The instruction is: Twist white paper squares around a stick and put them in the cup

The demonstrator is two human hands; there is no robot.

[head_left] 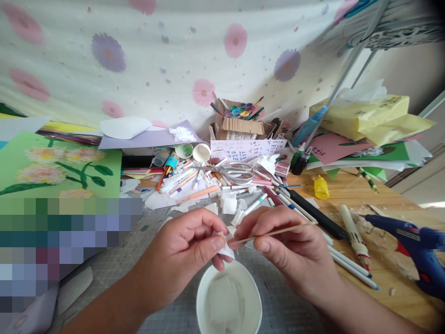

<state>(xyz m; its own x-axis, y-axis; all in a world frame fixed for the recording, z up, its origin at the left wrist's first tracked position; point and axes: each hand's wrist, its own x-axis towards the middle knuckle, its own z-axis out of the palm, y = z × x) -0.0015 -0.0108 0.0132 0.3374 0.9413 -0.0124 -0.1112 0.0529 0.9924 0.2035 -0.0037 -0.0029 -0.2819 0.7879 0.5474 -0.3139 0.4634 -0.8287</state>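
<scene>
Above a white bowl (pixel 200 304), my left hand (pixel 194 243) pinches a small piece of white paper (pixel 225 246) between thumb and fingers. My right hand (pixel 288 250) grips a thin wooden stick (pixel 274 233) between thumb and fingers, slanting slightly up to the right. The stick's left end meets or nearly meets the paper; I cannot tell which. Inside the bowl lie pale, whitish pieces (pixel 224 297). Several torn white paper scraps (pixel 229 205) are scattered just beyond my hands.
A blue hot glue gun (pixel 403 232) lies at the right on the wooden table. Markers (pixel 184 181) and scissors (pixel 236 172) are heaped beyond the hands. A cardboard box (pixel 239 125) with paints stands at the back. A green flower picture (pixel 62 171) is at left.
</scene>
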